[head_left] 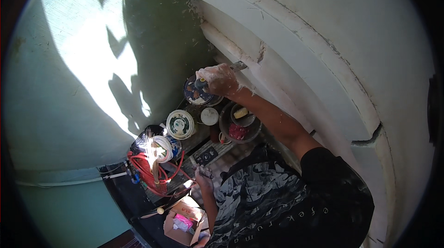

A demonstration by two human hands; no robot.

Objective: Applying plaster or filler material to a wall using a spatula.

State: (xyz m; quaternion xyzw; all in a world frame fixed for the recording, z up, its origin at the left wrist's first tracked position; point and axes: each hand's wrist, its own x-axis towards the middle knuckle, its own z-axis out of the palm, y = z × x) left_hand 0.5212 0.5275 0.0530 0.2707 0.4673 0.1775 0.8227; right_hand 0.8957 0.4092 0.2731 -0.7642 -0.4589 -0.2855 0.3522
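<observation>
My right hand (219,79), coated in pale dust, is closed around a putty knife with a dark handle (201,83). Its metal blade (238,66) reaches up to a rough white curved ledge (252,63), near a chipped patch (261,51); whether it touches is unclear. My left hand (203,177), also whitened, is low by my body with curled fingers, on something I cannot make out. Below the right hand are a paint-stained bucket (194,95) and a grey bowl (249,134) holding a red cloth (237,132) and a smaller bowl with a yellow block (241,113).
Lidded pails (179,124), a white jar (209,116), red hose coils (143,169), a bundle of thin sticks (152,155) and an open cardboard box (171,232) crowd a plank platform. A pale green wall (69,100) is at left, a large curved white panel (300,26) at right.
</observation>
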